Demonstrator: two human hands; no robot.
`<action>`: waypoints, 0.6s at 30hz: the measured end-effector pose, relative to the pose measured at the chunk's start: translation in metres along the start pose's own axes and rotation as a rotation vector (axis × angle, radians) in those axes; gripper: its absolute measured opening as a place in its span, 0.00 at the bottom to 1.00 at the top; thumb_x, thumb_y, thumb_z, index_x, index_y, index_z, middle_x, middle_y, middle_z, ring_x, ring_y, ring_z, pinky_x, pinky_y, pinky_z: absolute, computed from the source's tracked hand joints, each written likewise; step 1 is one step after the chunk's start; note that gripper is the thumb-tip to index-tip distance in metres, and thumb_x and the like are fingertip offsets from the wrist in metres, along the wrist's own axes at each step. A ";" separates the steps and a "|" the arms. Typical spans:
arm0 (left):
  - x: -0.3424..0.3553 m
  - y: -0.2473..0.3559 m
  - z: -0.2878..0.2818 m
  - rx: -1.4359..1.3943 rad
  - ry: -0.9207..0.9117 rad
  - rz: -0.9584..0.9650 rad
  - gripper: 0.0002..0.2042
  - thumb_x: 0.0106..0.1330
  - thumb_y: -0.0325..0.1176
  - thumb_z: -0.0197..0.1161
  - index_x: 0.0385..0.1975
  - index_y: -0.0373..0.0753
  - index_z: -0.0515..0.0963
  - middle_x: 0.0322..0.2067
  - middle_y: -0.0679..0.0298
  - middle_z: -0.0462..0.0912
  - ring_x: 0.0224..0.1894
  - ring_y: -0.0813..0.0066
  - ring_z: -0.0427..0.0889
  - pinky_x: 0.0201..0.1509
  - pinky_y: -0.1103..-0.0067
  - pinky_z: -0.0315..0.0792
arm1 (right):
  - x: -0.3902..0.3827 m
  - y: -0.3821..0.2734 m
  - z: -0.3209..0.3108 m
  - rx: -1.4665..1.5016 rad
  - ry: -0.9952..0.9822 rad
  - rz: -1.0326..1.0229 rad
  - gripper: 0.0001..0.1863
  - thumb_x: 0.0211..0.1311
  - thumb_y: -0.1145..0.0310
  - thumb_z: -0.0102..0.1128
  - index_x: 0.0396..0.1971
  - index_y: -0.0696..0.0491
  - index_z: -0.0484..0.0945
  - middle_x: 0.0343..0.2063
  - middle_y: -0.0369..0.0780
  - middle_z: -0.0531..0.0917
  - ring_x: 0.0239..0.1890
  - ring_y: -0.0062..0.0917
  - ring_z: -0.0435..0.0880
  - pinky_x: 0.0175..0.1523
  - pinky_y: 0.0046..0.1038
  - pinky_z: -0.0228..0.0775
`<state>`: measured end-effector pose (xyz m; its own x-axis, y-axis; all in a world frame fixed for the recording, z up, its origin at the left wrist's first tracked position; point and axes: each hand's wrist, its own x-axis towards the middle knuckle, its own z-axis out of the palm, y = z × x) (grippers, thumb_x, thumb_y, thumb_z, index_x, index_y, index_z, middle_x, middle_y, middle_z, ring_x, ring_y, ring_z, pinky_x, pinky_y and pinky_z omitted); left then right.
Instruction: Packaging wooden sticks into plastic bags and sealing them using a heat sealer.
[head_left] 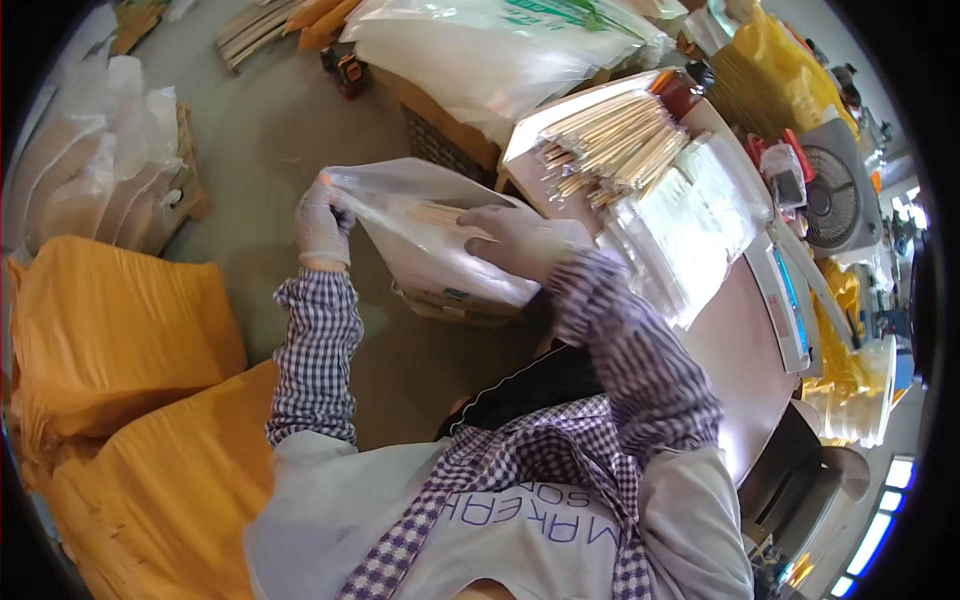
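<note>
Two gloved hands, left hand point(322, 222), right hand point(515, 240), plastic bag point(420, 235), chopstick pile point(615, 145) beside.

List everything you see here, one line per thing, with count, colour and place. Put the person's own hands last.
Plastic bag: one, clear, held open between both hands above the floor.
Sticks in the bag: a few, pale wood, inside the bag by the right hand.
Stick pile: one heap, pale wood, on the table ahead.
Flat bags: one stack, clear, on the table right of the hands.
Scale: one, white, at the table's right edge.
Fan: one, grey, far right.
Sacks: several, yellow, on the floor at left.
Table: one, brownish, at right.
Left hand: gloved, gripping the bag's left edge.
Right hand: gloved, on the bag by the sticks.
</note>
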<state>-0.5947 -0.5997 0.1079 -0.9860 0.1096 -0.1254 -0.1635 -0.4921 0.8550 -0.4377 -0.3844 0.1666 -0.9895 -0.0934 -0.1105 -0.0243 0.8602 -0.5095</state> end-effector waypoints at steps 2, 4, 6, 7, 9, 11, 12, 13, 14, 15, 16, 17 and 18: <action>0.027 -0.006 0.020 -0.019 -0.022 -0.014 0.13 0.61 0.40 0.57 0.17 0.43 0.67 0.12 0.72 0.66 0.12 0.84 0.62 0.14 0.87 0.54 | -0.050 0.015 -0.024 0.220 0.309 -0.079 0.18 0.53 0.71 0.58 0.46 0.55 0.73 0.43 0.46 0.77 0.46 0.34 0.76 0.51 0.28 0.67; 0.044 -0.021 0.053 -0.036 -0.057 -0.035 0.12 0.60 0.40 0.58 0.18 0.44 0.67 0.12 0.72 0.65 0.12 0.85 0.62 0.14 0.88 0.54 | -0.104 0.042 -0.037 0.151 0.611 -0.037 0.15 0.52 0.74 0.57 0.43 0.56 0.75 0.40 0.44 0.78 0.45 0.32 0.77 0.50 0.27 0.68; 0.048 -0.048 0.092 0.063 0.011 -0.060 0.11 0.59 0.40 0.59 0.20 0.45 0.68 0.13 0.73 0.65 0.13 0.84 0.63 0.15 0.87 0.55 | -0.177 0.073 -0.030 0.059 0.682 0.192 0.13 0.52 0.76 0.57 0.40 0.56 0.76 0.37 0.44 0.80 0.41 0.33 0.79 0.47 0.26 0.70; 0.041 -0.068 0.119 0.079 -0.066 -0.069 0.11 0.58 0.42 0.59 0.23 0.44 0.69 0.16 0.72 0.67 0.16 0.83 0.66 0.18 0.86 0.59 | -0.218 0.098 -0.013 0.111 0.730 0.337 0.13 0.51 0.77 0.57 0.39 0.56 0.77 0.35 0.43 0.81 0.39 0.30 0.80 0.45 0.26 0.71; 0.030 -0.111 0.147 0.091 -0.048 -0.074 0.09 0.61 0.41 0.55 0.27 0.43 0.71 0.20 0.71 0.70 0.21 0.82 0.68 0.23 0.85 0.64 | -0.305 0.133 0.021 0.165 0.840 0.531 0.11 0.53 0.77 0.57 0.38 0.60 0.76 0.35 0.42 0.81 0.38 0.23 0.80 0.45 0.23 0.71; -0.010 -0.111 0.148 0.024 -0.488 -0.043 0.08 0.65 0.34 0.47 0.34 0.39 0.73 0.26 0.69 0.72 0.27 0.82 0.70 0.29 0.86 0.67 | -0.350 0.126 0.050 0.356 0.956 0.796 0.11 0.54 0.77 0.56 0.38 0.61 0.76 0.34 0.42 0.81 0.38 0.22 0.79 0.45 0.23 0.71; -0.035 -0.112 0.172 0.143 -0.119 0.155 0.07 0.64 0.34 0.48 0.26 0.41 0.69 0.22 0.73 0.67 0.23 0.86 0.67 0.23 0.90 0.62 | -0.355 0.121 0.055 0.409 0.993 0.895 0.10 0.55 0.77 0.56 0.38 0.61 0.76 0.34 0.42 0.81 0.38 0.22 0.79 0.45 0.23 0.71; -0.075 -0.120 0.182 0.083 -0.130 0.125 0.07 0.64 0.34 0.50 0.24 0.41 0.68 0.22 0.72 0.67 0.25 0.87 0.67 0.23 0.90 0.62 | -0.370 0.126 0.059 0.390 1.028 0.930 0.11 0.54 0.76 0.57 0.38 0.60 0.76 0.35 0.42 0.81 0.39 0.23 0.79 0.46 0.22 0.71; -0.104 -0.142 0.184 0.188 -0.273 -0.075 0.07 0.63 0.35 0.53 0.26 0.40 0.69 0.23 0.71 0.66 0.27 0.87 0.67 0.25 0.89 0.63 | -0.382 0.132 0.057 0.372 1.059 0.958 0.11 0.54 0.76 0.57 0.39 0.59 0.76 0.35 0.42 0.80 0.39 0.23 0.79 0.46 0.22 0.70; -0.137 -0.168 0.208 0.271 -0.819 -0.220 0.07 0.64 0.36 0.52 0.29 0.39 0.70 0.23 0.70 0.68 0.27 0.85 0.68 0.28 0.86 0.65 | -0.398 0.139 0.051 0.279 1.100 1.004 0.13 0.52 0.75 0.59 0.40 0.59 0.76 0.38 0.43 0.79 0.41 0.26 0.78 0.47 0.23 0.70; -0.182 -0.198 0.230 0.570 -1.132 -0.107 0.08 0.65 0.33 0.50 0.35 0.36 0.70 0.24 0.69 0.69 0.26 0.83 0.69 0.30 0.84 0.67 | -0.416 0.144 0.046 0.186 1.128 1.050 0.15 0.51 0.74 0.60 0.41 0.58 0.75 0.41 0.44 0.78 0.43 0.29 0.78 0.48 0.24 0.70; -0.228 -0.220 0.267 0.534 -1.400 -0.236 0.09 0.65 0.32 0.50 0.40 0.34 0.71 0.25 0.67 0.71 0.27 0.81 0.71 0.31 0.85 0.67 | -0.438 0.149 0.034 0.164 1.166 1.119 0.15 0.51 0.74 0.60 0.41 0.58 0.75 0.41 0.44 0.78 0.43 0.29 0.78 0.48 0.24 0.70; -0.263 -0.241 0.299 0.492 -1.607 -0.356 0.10 0.64 0.30 0.50 0.41 0.32 0.71 0.26 0.66 0.73 0.28 0.80 0.72 0.33 0.84 0.68 | -0.456 0.151 0.020 -0.031 1.199 1.123 0.18 0.49 0.72 0.61 0.43 0.57 0.73 0.45 0.44 0.76 0.46 0.32 0.76 0.50 0.26 0.69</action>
<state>-0.2861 -0.2513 0.0850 0.1632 0.9866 0.0000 -0.0232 0.0038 0.9997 0.0125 -0.2223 0.1232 -0.0511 0.9521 0.3015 0.7504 0.2358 -0.6175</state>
